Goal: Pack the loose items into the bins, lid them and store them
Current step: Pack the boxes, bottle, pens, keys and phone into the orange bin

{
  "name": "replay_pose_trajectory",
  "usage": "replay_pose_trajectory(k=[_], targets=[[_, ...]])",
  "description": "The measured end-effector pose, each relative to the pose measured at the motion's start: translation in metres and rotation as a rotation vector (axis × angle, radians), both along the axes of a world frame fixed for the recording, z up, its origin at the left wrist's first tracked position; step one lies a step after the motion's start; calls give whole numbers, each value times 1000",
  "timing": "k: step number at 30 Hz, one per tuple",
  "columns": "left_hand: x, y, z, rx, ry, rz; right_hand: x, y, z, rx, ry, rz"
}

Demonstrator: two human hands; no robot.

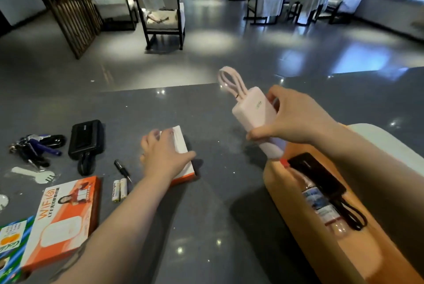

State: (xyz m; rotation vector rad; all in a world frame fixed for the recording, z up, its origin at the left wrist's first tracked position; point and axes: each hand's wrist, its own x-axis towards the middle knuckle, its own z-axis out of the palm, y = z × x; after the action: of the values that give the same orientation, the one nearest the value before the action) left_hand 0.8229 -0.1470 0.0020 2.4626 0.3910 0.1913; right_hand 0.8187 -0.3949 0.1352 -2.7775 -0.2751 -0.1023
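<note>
My right hand [296, 118] grips a white power bank [254, 112] with a looped white cable [229, 80], held tilted in the air above the near end of an orange bin [291, 210]. Inside the bin lie a water bottle with a red cap [319, 203] and a black power bank with a black cord [321, 176]. My left hand [165, 155] rests on a white and orange box [181, 143] flat on the grey table [206, 215], fingers curled over its far edge and thumb along its right side.
Left on the table: a black pouch [87, 139], a bunch of keys [36, 148], a small screwdriver [122, 170], two batteries [119, 189], an orange WIFI box [62, 219], a green packet [12, 244]. A white lid [385, 141] lies behind the bin. Chairs stand beyond the table.
</note>
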Motion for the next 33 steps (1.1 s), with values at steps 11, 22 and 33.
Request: replay_pose_trajectory(k=[11,22,33], targets=[[-44,-139,93,-185,-391,-301,-41,-133,-36,-307,139,-337],[-53,-192,88,-149,-409,-418,-39,-146,-91,-351,306,-292],[-57,-202,73,-148,-338,-440,-40,-139,-100,-393,315,-271]])
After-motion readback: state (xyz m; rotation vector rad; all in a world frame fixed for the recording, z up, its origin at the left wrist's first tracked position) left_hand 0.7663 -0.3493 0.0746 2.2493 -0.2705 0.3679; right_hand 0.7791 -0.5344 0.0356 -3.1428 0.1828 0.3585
